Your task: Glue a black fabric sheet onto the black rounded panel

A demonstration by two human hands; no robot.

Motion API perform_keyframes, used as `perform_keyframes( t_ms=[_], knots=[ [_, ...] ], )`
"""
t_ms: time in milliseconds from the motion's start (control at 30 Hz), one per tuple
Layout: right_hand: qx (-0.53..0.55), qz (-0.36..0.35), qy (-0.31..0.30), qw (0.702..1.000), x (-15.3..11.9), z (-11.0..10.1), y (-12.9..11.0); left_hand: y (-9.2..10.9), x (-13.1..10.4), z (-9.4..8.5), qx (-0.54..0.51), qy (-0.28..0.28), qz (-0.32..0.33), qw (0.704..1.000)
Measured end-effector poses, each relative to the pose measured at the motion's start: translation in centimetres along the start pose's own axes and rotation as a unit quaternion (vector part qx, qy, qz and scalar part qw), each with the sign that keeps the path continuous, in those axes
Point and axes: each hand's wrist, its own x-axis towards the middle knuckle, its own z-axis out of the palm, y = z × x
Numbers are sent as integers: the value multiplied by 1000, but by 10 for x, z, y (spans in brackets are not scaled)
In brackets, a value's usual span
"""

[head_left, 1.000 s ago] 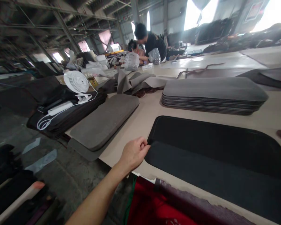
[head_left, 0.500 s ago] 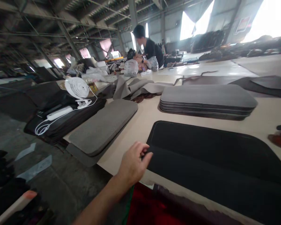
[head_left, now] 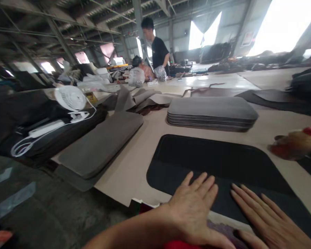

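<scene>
A long black mat (head_left: 209,159) with rounded corners lies flat on the tan table (head_left: 134,162) in front of me. My left hand (head_left: 194,204) rests flat on its near edge, palm down, fingers spread. My right hand (head_left: 264,214) lies flat beside it on the same mat, fingers stretched out. Neither hand holds anything.
A stack of grey mats (head_left: 212,112) sits behind the black mat, another grey stack (head_left: 101,145) lies to the left. A white fan (head_left: 70,98) with cable stands on dark material at left. A red-and-tan object (head_left: 295,143) lies at right. Two people (head_left: 158,52) work at the far end.
My left hand let go of the black mat's left corner and moved right, now flat on the mat. My right hand has come into view beside it. The view shifted left and lower.
</scene>
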Motion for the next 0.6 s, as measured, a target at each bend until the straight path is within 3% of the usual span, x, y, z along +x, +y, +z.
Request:
perform_keyframes(
  t_ms=[200,400,500,600],
  knots=[
    [-78,48,9,996,-1,-33,0,-25,-30,-9,44,-35,-90,994],
    [-104,105,-13,989,-28,-42,6,-61,-69,-6,161,21,-199,966],
    [-107,135,-18,985,-43,-37,9,-79,-86,-2,212,68,-196,955],
    [-69,175,0,982,-66,-20,14,-92,-100,-3,253,110,-145,950]
  ],
)
